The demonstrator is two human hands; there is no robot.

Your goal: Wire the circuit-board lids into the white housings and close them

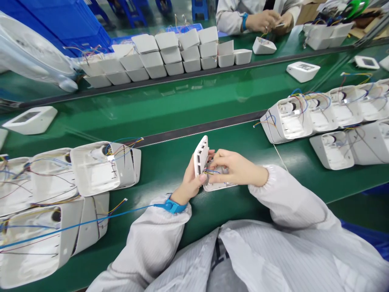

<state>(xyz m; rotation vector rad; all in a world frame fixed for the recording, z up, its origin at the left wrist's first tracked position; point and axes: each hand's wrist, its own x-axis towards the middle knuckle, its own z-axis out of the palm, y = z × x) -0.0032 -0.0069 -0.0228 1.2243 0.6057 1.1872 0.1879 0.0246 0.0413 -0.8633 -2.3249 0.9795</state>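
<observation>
My left hand [192, 178] grips a white plastic panel [199, 157] by its lower part and holds it tilted up. Against the panel, on the green bench, lies a white plastic housing [212, 187], partly covered by my hands. My right hand [237, 167] reaches over this housing with fingers bent and pinched at the thin coloured wires [209, 172] between the two parts. Its fingertips are partly hidden, so the exact spot of the pinch is unclear. A blue wrist strap [174, 206] with a cord is on my left wrist.
White housings with wires stand in groups at left [94, 170] and right [293, 119]. Stacked white housings [170, 52] line the far side beyond a green conveyor belt [182, 101]. A co-worker's hands [264, 20] handle a small part. A white fan [30, 48] stands upper left.
</observation>
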